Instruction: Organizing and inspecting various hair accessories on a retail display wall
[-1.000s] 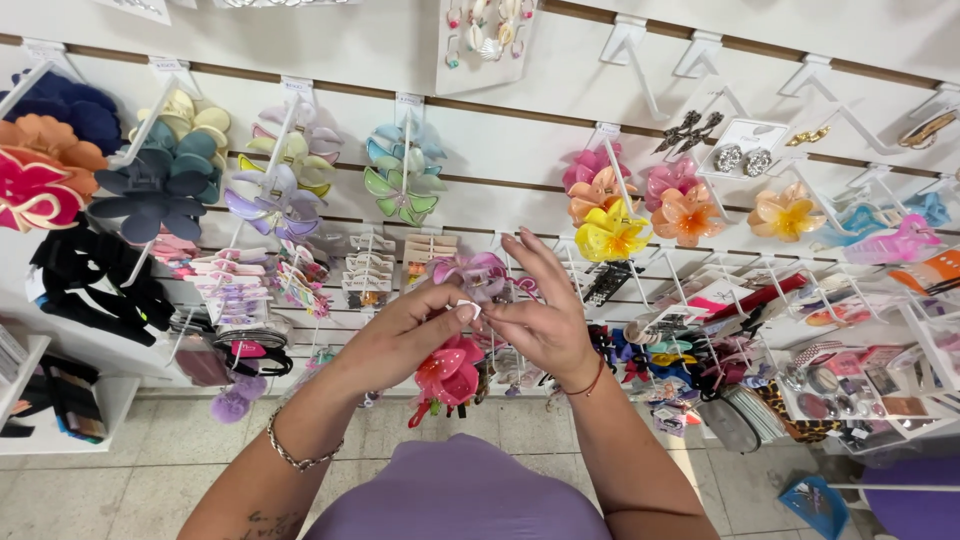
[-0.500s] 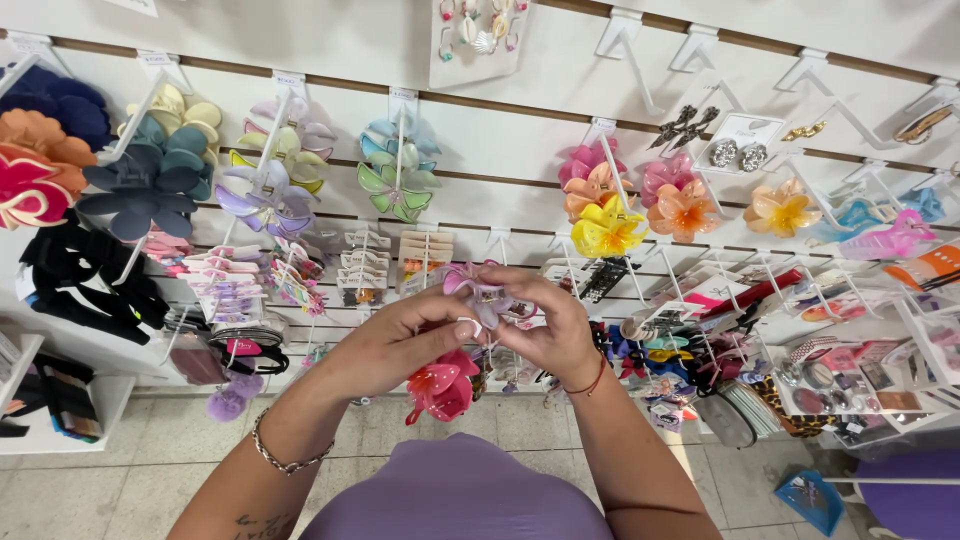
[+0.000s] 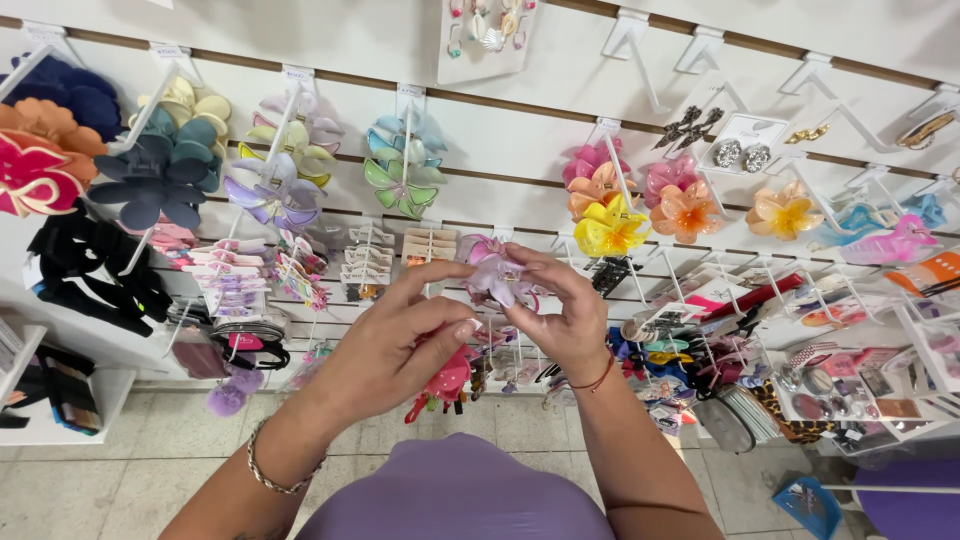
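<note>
Nearest the camera is the person's lilac shirt front (image 3: 455,495), with both forearms rising from it toward a wall of hair accessories. The left forearm wears a thin chain bracelet of silver metal (image 3: 262,468); the right wrist carries a red cord bracelet (image 3: 597,379).

The left hand (image 3: 395,345) has its fingers curled, and its grip is closed narrowly around a glossy coral-red flower-shaped plastic hair claw (image 3: 448,377), which hangs below the palm with its teeth pointing down. Its thumb and forefinger reach up toward the other hand.

The right hand (image 3: 562,320) pinches a pale lilac flower-shaped plastic hair claw (image 3: 493,273) between thumb and fingertips, a tight grip on its edge. This lilac claw sits just above and between the two hands, at the middle of the view, in front of the display and apart from the hooks.

Behind the hands is a white slotted wall panel (image 3: 520,130) with long white hooks. Just beyond the right hand hang a yellow flower claw (image 3: 610,228) and an orange flower claw (image 3: 686,212), with pink ones above them. To the left hang green and blue butterfly-shaped claws (image 3: 403,165), a slate-blue flower claw (image 3: 155,172), and at the far left edge a magenta flower claw (image 3: 30,178). Black fabric pieces (image 3: 85,265) hang below those. Far right, small bins (image 3: 850,380) hold mixed small accessories. Below lies a pale tiled floor (image 3: 120,470).
</note>
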